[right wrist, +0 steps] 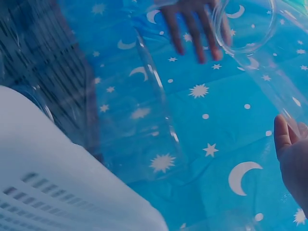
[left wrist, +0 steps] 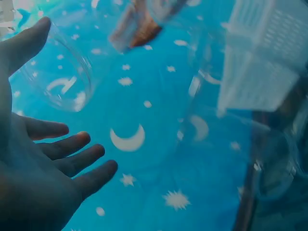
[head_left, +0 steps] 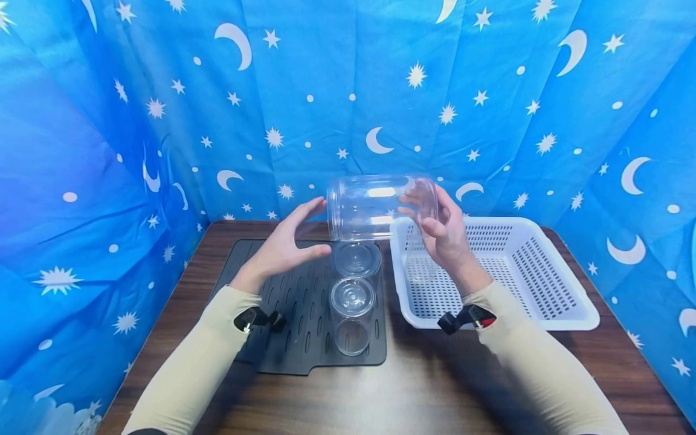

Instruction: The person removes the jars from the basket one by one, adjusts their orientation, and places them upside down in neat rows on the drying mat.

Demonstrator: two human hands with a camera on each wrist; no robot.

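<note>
A clear plastic jar is held on its side in the air, its ridged mouth rim facing left. My right hand grips it around the other end, some fingers showing through the plastic. Beside the rim, my left hand is spread, thumb apart from fingers; in the left wrist view the fingers hold nothing. Whether the left fingertips touch the rim I cannot tell. Below, two more clear jars, a rear jar and a front jar, stand in a line on a dark ridged mat.
A white perforated basket stands at the right of the wooden table. A faint clear jar-like outline shows at the basket's left side. Blue star-and-moon cloth hangs around the back and sides.
</note>
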